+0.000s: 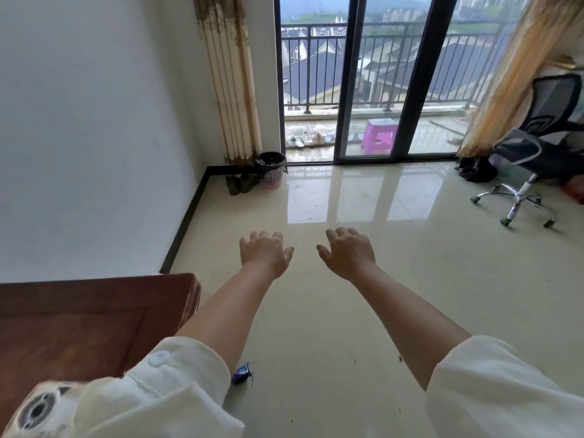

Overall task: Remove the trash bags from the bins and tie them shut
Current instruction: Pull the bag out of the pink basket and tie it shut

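Note:
A small pink perforated bin (pixel 273 176) stands on the floor in the far left corner, by the curtain and the glass door. A black trash bag (pixel 270 159) lines it and folds over its rim. Both my arms reach forward over the tiled floor, well short of the bin. My left hand (pixel 264 251) and my right hand (pixel 348 251) hover palm down with fingers spread, holding nothing.
A brown wooden table (pixel 88 320) sits at the lower left. A black office chair (pixel 537 159) and a dark bag (pixel 475 169) stand at the right. Dark shoes (pixel 241 182) lie beside the bin. A blue wrapper (pixel 241 373) lies on the floor. Sliding glass doors (pixel 363 90) face a balcony.

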Demonstrator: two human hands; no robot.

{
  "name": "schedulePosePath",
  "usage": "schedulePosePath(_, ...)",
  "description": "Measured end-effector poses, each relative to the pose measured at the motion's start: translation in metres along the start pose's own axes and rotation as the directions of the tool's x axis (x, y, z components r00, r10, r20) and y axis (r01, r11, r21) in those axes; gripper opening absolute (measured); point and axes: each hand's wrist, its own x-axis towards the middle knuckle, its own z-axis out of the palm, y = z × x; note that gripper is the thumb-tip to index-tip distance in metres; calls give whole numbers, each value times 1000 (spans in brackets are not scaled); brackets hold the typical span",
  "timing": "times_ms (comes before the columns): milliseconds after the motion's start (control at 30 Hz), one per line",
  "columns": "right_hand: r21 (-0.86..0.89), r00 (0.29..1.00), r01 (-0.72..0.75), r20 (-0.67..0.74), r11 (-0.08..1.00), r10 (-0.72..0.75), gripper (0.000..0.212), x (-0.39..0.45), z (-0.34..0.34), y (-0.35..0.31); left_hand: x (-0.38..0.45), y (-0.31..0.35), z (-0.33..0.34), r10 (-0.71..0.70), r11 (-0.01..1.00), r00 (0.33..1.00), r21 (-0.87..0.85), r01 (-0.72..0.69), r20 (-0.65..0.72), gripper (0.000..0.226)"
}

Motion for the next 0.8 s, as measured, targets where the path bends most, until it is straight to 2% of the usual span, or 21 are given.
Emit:
schedulePosePath(400, 37, 995, 99, -6, 994, -99, 48, 369, 0, 48, 354, -5, -23, -89, 994, 996, -63, 91, 30, 47)
schedulePosePath(633, 45, 985, 165, 37, 985, -167, 47, 563, 9, 35, 532, -52, -37, -176, 982, 983, -56, 178, 45, 47)
schedulePosePath(800, 17, 986, 163, 21, 987, -163, 48, 722, 20, 18, 689, -93, -42, -172, 983, 985, -63, 173, 35, 48)
